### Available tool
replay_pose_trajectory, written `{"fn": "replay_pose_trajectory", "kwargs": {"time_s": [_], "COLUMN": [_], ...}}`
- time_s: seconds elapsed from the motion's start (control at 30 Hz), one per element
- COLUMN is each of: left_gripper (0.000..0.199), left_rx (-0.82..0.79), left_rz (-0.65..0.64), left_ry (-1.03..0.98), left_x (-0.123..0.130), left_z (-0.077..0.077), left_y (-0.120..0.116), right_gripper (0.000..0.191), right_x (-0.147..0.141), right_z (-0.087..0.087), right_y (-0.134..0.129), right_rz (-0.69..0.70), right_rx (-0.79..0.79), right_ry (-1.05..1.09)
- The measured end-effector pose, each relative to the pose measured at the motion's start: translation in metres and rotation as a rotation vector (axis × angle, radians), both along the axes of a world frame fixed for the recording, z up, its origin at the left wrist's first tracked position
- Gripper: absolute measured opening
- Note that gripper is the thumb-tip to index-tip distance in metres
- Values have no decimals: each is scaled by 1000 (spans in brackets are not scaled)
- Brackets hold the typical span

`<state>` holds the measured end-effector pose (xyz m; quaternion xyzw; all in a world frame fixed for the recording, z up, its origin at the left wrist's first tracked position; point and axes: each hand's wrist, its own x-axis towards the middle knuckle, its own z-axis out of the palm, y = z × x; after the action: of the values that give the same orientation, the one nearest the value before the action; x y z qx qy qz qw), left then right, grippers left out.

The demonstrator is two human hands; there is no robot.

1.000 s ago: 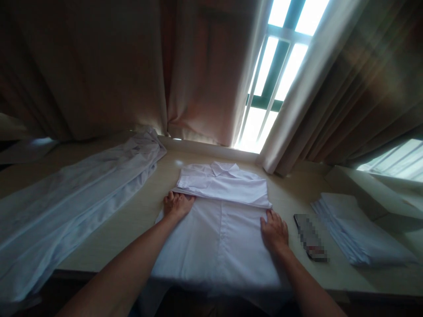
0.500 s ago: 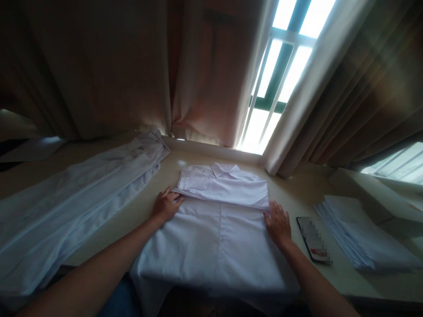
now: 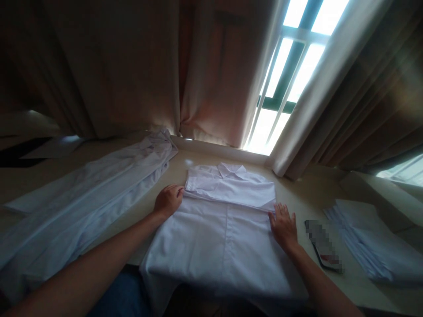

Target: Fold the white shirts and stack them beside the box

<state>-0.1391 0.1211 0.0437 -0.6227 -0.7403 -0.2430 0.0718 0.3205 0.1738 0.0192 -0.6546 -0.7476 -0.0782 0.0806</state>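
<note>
A white shirt [image 3: 211, 246] lies before me, collar at the far side. Its upper part carries a folded white band of cloth, seemingly the sleeves [image 3: 231, 189], across its width. The shirt's lower part hangs over the table's near edge. At the left end of the folded band, my left hand [image 3: 168, 200] is closed, with thumb and fingertips pinching the cloth edge. My right hand [image 3: 284, 224] rests at the shirt's right edge, palm down, fingers apart, its fingertips by the other end of the band.
A long heap of white garments [image 3: 99, 193] covers the table's left side. To the right lie a phone [image 3: 324, 246] and a stack of folded white cloth [image 3: 366, 233]. Curtains [image 3: 139, 66] and a bright window [image 3: 277, 79] stand behind the table [image 3: 198, 154].
My left hand has gone from lying with fingers spread to pinching the shirt's folded edge. My right hand stays by the right edge. The whole view has shifted slightly.
</note>
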Motion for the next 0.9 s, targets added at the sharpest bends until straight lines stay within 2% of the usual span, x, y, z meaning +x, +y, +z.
{"fn": "replay_pose_trajectory", "kwargs": {"time_s": [0.1, 0.2, 0.27, 0.37, 0.47, 0.67, 0.9], "left_gripper": [51, 68, 74, 74, 74, 74, 74], "left_rx": [-89, -315, -397, -371, -325, -331, -307], "left_rz": [-122, -120, -107, -133, -141, -143, -146], "left_ry": [-16, 27, 69, 113, 123, 124, 115], "left_x": [22, 37, 40, 41, 43, 47, 46], "left_z": [0, -12, -22, -33, -38, -39, -40], "left_y": [16, 26, 30, 37, 50, 81, 103], "right_gripper": [64, 69, 69, 68, 68, 66, 67], "right_x": [-10, -14, -11, -5, -1, 2, 4], "right_z": [6, 0, -8, -16, -16, -13, -18], "right_y": [10, 13, 11, 11, 21, 53, 80], "right_rz": [32, 109, 131, 109, 97, 94, 116], "right_rx": [-26, -174, -222, -219, -225, -214, -183], "right_ry": [26, 23, 17, 11, 8, -1, -13]}}
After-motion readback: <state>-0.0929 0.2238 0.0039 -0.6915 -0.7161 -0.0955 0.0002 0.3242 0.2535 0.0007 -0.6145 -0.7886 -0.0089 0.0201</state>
